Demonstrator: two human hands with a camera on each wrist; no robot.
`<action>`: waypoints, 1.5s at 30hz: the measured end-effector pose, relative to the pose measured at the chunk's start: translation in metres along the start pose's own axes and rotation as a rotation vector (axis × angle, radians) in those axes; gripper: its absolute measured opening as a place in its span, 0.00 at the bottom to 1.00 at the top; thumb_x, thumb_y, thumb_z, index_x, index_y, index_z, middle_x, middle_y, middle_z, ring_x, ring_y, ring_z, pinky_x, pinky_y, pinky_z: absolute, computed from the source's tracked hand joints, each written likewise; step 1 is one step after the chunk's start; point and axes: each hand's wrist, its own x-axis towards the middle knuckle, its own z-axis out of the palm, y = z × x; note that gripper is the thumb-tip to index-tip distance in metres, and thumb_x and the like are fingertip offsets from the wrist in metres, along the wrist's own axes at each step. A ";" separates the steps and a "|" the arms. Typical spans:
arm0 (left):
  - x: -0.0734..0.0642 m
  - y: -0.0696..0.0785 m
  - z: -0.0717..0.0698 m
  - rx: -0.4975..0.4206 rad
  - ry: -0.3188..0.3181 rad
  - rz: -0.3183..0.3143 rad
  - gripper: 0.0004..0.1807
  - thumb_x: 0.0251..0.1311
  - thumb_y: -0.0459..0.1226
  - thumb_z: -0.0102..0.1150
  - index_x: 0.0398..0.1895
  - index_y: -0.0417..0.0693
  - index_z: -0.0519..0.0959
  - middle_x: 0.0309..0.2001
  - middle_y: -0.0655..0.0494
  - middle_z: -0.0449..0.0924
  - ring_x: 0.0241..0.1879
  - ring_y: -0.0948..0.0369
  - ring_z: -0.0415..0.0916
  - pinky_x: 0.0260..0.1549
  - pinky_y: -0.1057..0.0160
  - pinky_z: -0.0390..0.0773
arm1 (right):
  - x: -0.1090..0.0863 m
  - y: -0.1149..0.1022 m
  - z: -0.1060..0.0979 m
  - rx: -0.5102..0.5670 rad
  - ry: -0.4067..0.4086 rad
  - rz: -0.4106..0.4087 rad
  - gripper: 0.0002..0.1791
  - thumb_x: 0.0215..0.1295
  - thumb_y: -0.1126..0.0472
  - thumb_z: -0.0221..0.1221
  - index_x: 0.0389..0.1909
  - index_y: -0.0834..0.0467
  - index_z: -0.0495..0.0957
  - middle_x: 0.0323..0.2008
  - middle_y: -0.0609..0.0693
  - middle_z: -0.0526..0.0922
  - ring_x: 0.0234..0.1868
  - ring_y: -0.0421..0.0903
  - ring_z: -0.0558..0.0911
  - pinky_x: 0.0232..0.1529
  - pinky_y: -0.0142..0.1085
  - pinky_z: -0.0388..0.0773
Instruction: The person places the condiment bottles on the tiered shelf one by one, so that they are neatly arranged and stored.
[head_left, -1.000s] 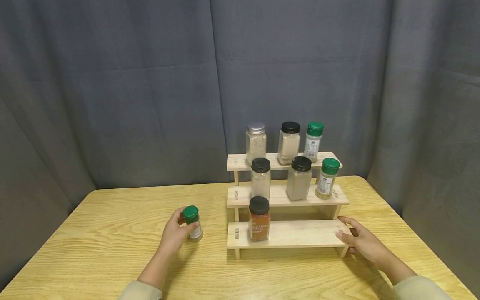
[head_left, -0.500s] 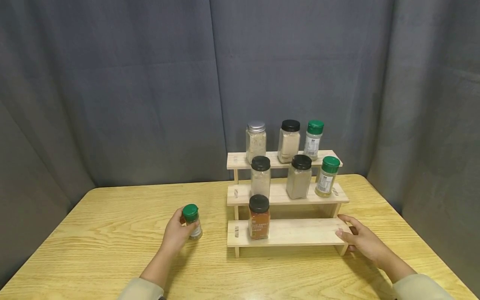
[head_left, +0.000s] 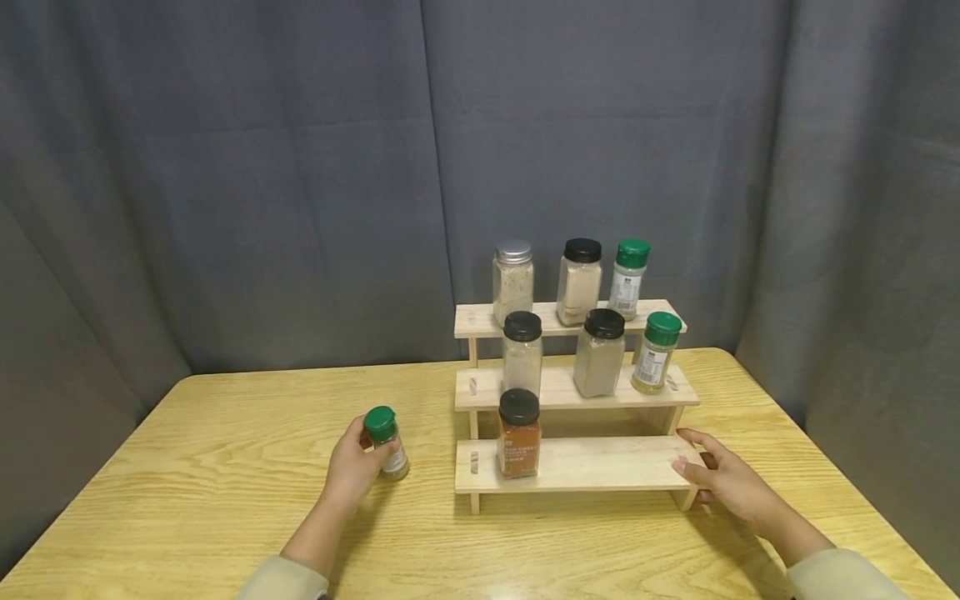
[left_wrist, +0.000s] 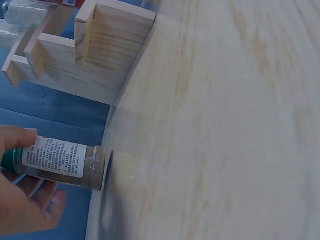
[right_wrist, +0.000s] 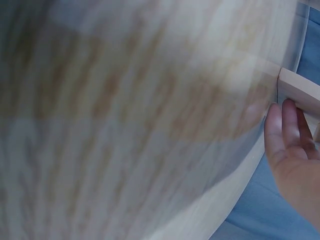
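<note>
My left hand [head_left: 354, 467] holds a spice jar [head_left: 393, 458] with a green cap, left of the rack. Thumb and fingers wrap its upper part, and it leans slightly, base toward the rack. In the left wrist view the jar [left_wrist: 60, 161] shows a white printed label and brown contents; its base is close to the tabletop, but contact is unclear. My right hand [head_left: 723, 482] grips the right end of the lowest shelf of a three-tier wooden spice rack [head_left: 600, 467], thumb on top. In the right wrist view its fingers [right_wrist: 291, 127] touch the rack's side.
An orange-red pepper jar [head_left: 519, 442] stands at the left of the lowest shelf. Black-capped jars [head_left: 598, 362] and a green-capped jar [head_left: 650, 362] fill the middle shelf; several more jars [head_left: 513, 287] occupy the top. Grey curtains [head_left: 300, 208] surround the wooden table [head_left: 247, 467].
The green-capped jar in my left hand has tipped a little, its base shifting slightly right. My right hand and the rack look unchanged.
</note>
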 end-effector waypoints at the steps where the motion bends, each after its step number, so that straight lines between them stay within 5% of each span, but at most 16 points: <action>1: 0.000 0.000 0.000 -0.001 0.004 -0.005 0.26 0.53 0.33 0.55 0.56 0.40 0.61 0.50 0.42 0.67 0.53 0.46 0.60 0.48 0.42 0.60 | 0.000 0.000 0.000 -0.001 0.001 0.002 0.36 0.62 0.58 0.50 0.62 0.67 0.42 0.48 0.72 0.64 0.38 0.52 0.76 0.32 0.40 0.74; 9: -0.004 0.006 0.001 -0.020 0.013 -0.004 0.25 0.52 0.33 0.57 0.54 0.42 0.63 0.48 0.44 0.69 0.51 0.49 0.63 0.46 0.45 0.64 | -0.001 0.003 0.000 0.018 0.003 0.007 0.36 0.61 0.59 0.51 0.62 0.67 0.42 0.45 0.68 0.67 0.38 0.51 0.75 0.33 0.40 0.74; 19: -0.013 0.028 -0.003 -0.055 0.000 0.074 0.22 0.50 0.33 0.59 0.50 0.43 0.68 0.44 0.49 0.71 0.46 0.54 0.66 0.47 0.53 0.66 | -0.002 0.002 0.001 0.024 -0.010 -0.001 0.35 0.61 0.60 0.51 0.62 0.67 0.43 0.47 0.70 0.65 0.40 0.53 0.74 0.36 0.43 0.73; 27: -0.025 0.042 -0.006 -0.081 -0.042 0.103 0.23 0.49 0.35 0.60 0.50 0.45 0.68 0.43 0.50 0.72 0.46 0.54 0.67 0.46 0.54 0.67 | -0.002 0.005 0.009 -0.003 0.001 0.025 0.35 0.61 0.58 0.51 0.62 0.66 0.44 0.50 0.74 0.60 0.43 0.56 0.72 0.39 0.46 0.72; 45: -0.037 0.069 0.008 -0.163 -0.124 0.172 0.22 0.45 0.35 0.64 0.47 0.50 0.72 0.39 0.55 0.74 0.42 0.57 0.69 0.41 0.59 0.71 | -0.001 -0.002 0.001 -0.006 0.013 -0.003 0.36 0.60 0.59 0.52 0.62 0.67 0.44 0.44 0.67 0.68 0.38 0.51 0.75 0.32 0.39 0.73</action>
